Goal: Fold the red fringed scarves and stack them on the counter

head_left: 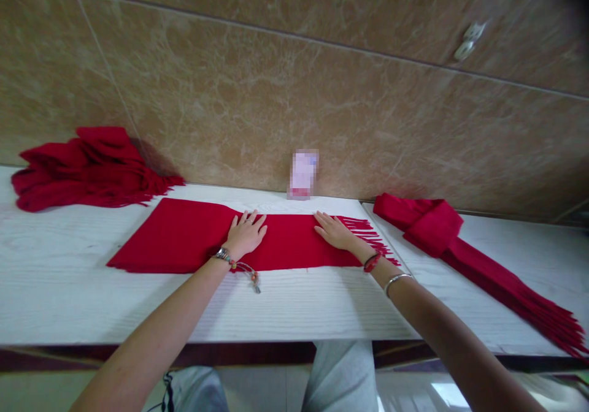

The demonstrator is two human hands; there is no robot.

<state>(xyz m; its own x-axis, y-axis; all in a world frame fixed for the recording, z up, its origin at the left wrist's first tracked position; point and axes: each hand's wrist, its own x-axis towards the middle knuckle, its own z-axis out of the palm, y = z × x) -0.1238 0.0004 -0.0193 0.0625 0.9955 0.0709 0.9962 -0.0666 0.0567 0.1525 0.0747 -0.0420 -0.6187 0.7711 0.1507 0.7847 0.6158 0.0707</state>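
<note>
Fingers (324, 221) flat on scarf (289, 242) — left hand (245, 236) mid-length, right hand (338, 233) near fringe (362, 223).

"What's behind the desk?"
"A brown, pale-veined tiled wall (230, 105), crossed by thin joint lines."
"And high on the right?"
"A small, white, two-part fitting (468, 43) on that wall."
"What's that at the back edge?"
"A pale pinkish rectangular object (304, 170) with a red lower band, too pixelated to identify."
"The desk itself?"
"White, flat-topped, wood-grained (313, 308), with a seam toward the right."
"Below?"
"Pale, smooth tiled floor (262, 393), brightly lit at right."
</note>
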